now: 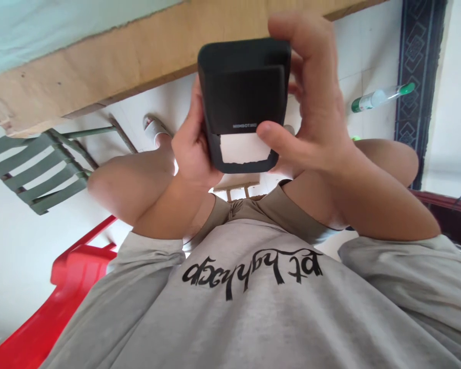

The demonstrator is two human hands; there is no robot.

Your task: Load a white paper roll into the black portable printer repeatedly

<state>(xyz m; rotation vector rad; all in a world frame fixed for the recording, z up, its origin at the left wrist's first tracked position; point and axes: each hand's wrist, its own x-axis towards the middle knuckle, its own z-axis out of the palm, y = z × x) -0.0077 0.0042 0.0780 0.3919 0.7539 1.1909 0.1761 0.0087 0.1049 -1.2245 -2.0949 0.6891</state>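
Observation:
A black label printer [244,95] with "NIIMBOT"-like lettering is held up in front of me, above my lap. Along its lower end a blank white label [244,147] shows, its bottom edge uneven. My left hand [194,146] grips the printer's left side, with most of its fingers hidden behind. On the other side, my right hand [317,97] is closed around the right edge. Its index finger bends over the top right corner, and its thumb lies on the front by the label's upper right corner.
A wooden edge [100,74] with pale green cloth [61,25] crosses beyond the printer. A green slatted folding stool [34,164] stands left, above a red plastic chair [77,277]. On the floor at right lies a clear bottle [382,97] by a dark patterned border [415,66].

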